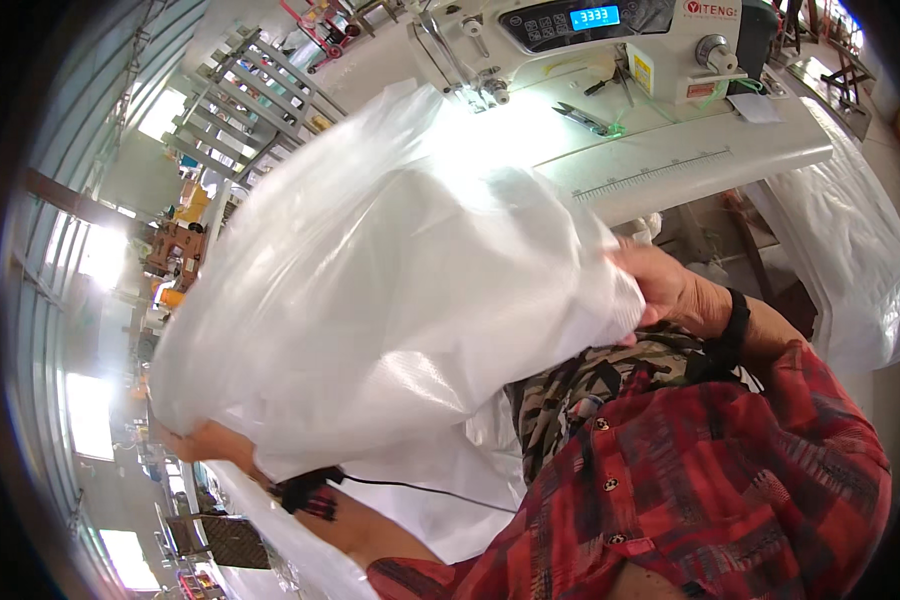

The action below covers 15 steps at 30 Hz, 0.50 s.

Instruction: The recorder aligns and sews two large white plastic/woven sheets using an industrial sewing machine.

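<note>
A large white woven plastic sheet (pixel 400 290), glossy and creased, spreads across the middle and is blurred by motion in its upper left part. My right hand (pixel 660 280) is closed on its right edge, with the fingers partly behind the material. Far out to the left, my left hand (pixel 208 443) grips the sheet's lower left edge; its fingers are mostly hidden and smeared. Between the hands the sheet hangs lifted in front of a white sewing machine (pixel 560 65), whose lamp lights its upper edge below the needle area.
On the machine bed lie thread snips (pixel 582 120) beside green thread. A ruler scale (pixel 655 175) runs along the table's front. More white sheeting (pixel 845 240) drapes over the table's right end. A grey slatted rack (pixel 260 95) stands at the back left. A black cable (pixel 430 490) runs from my left wrist.
</note>
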### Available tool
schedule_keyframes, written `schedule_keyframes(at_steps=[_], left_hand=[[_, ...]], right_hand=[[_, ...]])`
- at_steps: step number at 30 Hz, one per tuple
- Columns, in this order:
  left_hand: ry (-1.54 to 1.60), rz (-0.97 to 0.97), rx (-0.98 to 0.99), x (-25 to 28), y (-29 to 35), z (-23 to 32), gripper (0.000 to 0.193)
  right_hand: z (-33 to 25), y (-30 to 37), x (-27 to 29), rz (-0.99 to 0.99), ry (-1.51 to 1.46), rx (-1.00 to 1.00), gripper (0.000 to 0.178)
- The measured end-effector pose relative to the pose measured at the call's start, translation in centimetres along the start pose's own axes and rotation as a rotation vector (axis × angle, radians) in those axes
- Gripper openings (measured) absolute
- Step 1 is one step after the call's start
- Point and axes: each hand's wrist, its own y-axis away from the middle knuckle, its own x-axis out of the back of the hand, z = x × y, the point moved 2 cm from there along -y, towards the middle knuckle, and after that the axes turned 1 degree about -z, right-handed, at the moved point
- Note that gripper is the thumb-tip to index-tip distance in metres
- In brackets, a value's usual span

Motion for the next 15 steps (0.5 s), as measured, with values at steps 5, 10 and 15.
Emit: schedule_keyframes(at_steps=[5,10,15], left_hand=[[-0.349,-0.153,-0.217,-0.7,0.5,-7.0,0.038],[-0.488,-0.784,-0.285,-4.1,11.1,4.1,0.086],[0.254,-1.143,0.034,2.3,24.5,9.8,0.030]], right_hand=[[10.8,0.0,12.7,0.308,0.955,-0.264,0.046],[6.4,0.8,9.8,0.351,1.114,-0.106,0.045],[7.9,-0.4,10.4,0.311,1.374,0.165,0.043]])
